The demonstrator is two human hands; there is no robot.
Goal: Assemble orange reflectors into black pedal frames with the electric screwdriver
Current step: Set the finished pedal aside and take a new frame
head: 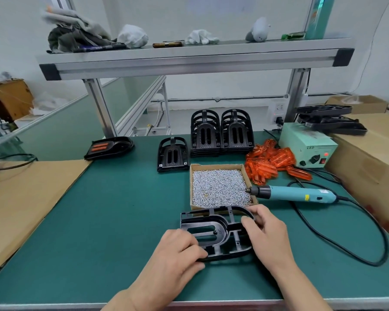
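Note:
A black pedal frame (213,230) lies underside up on the green mat near the front edge. My left hand (177,254) holds its near left side with fingers curled over the rim. My right hand (265,230) grips its rounded right end. No reflector is visible in this frame. A pile of orange reflectors (272,163) lies at the back right. The teal electric screwdriver (296,193) lies on the mat, its bit over a cardboard box of screws (220,187).
Stacks of black frames (221,133) stand at the back, one frame (172,157) apart. A finished pedal with orange reflectors (109,147) lies back left. A power supply box (308,145), black cable (346,250) and cardboard boxes (368,158) fill the right. Cardboard (20,198) covers the left.

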